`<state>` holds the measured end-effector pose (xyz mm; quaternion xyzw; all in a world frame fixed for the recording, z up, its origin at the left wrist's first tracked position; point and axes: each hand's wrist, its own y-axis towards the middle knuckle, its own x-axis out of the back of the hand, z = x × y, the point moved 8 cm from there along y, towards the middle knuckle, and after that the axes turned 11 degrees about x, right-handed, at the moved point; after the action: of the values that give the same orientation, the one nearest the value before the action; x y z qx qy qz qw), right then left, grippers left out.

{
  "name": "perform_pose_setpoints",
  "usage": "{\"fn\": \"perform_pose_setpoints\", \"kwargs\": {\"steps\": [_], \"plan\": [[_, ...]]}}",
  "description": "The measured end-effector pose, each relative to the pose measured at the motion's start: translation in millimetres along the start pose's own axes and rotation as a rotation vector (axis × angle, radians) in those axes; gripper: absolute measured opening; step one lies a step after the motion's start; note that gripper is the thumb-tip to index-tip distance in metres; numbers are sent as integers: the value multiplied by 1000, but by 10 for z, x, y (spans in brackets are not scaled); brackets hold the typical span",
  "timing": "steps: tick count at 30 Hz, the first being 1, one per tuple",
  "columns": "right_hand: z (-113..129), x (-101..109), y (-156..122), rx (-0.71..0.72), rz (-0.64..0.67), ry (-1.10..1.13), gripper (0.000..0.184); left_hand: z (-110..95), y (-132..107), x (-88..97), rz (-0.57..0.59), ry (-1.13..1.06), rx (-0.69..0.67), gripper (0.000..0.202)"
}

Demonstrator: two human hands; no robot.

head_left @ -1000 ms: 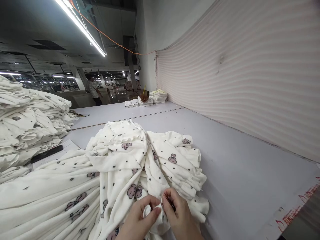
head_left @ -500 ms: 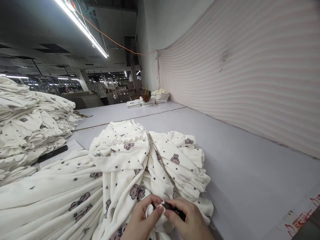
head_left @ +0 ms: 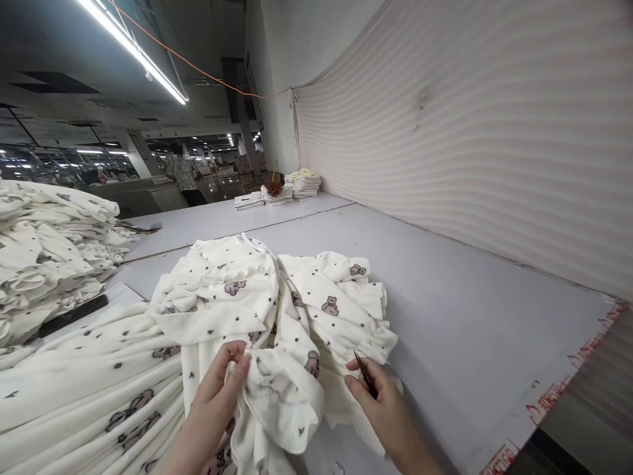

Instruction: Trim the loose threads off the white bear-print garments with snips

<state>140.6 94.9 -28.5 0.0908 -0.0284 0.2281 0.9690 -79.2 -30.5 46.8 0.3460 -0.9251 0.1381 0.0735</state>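
Observation:
A white garment (head_left: 247, 310) printed with pink bears and small dark hearts lies bunched on the grey table (head_left: 445, 316). My left hand (head_left: 217, 396) pinches a fold of this garment near the front edge, fingers closed on the cloth. My right hand (head_left: 380, 409) is a little to the right, apart from the left, and holds small dark thread snips (head_left: 366, 376) between thumb and fingers, close to the garment's ruffled hem.
A tall stack of the same white garments (head_left: 49, 251) stands at the left, with a dark flat tool (head_left: 69, 316) on paper below it. Folded piles (head_left: 297, 188) sit at the table's far end. A striped fabric wall (head_left: 469, 132) runs along the right. A person (head_left: 185, 175) stands far back.
My hands were together, working on a small bit of cloth with the snips. Now they have parted: the left has lifted a fold to the left, the right has drawn away with the snips.

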Motion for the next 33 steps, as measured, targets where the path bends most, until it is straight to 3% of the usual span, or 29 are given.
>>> {"fn": "perform_pose_setpoints", "kwargs": {"steps": [2,6,9,14,18,26,33], "plan": [[22,1,-50,42,19,6,23,-25,5,-89,65,25,-30,31],[345,-304,-37,178,147,97,33,47,-84,-569,291,158,-123,27],[549,-461,88,265,162,41,12,126,-151,-791,373,216,-147,27],[285,-288,151,53,53,185,28,196,-173,-725,328,179,-40,33],[229,-168,-45,21,119,217,24,181,-215,-657,302,63,36,34],[685,-208,-177,249,254,-102,19,137,-314,-673,185,35,4,32],[623,-200,-146,205,239,-130,19,107,-376,-769,236,92,-41,33]]}}
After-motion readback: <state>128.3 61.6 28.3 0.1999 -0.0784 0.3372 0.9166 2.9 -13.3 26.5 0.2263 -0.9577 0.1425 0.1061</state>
